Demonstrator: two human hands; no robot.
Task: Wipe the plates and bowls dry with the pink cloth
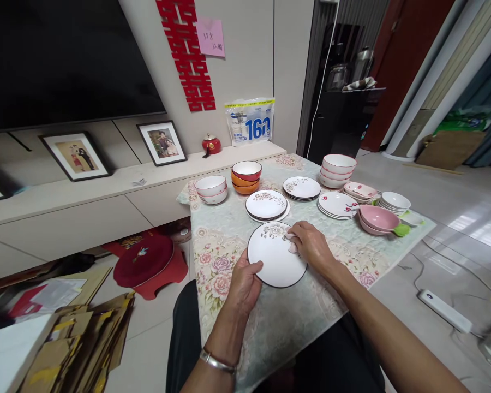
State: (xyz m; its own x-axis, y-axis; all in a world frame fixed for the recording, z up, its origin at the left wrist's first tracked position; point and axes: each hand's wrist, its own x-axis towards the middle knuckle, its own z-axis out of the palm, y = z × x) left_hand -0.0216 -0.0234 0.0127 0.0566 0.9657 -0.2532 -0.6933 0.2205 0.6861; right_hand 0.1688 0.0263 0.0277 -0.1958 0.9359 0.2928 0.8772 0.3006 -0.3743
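White, dark-rimmed: holding this plate [276, 265] over the tablecloth [221, 234] by its left edge, with the left hand [247, 281] clamped, thumb on top; pinching a cloth [293, 246] against its upper right in the right hand [311, 243]. Seemingly partway through wiping. Impossible to tell wiped from unwiped among the stacked plates [265, 203] and bowls [246, 171].
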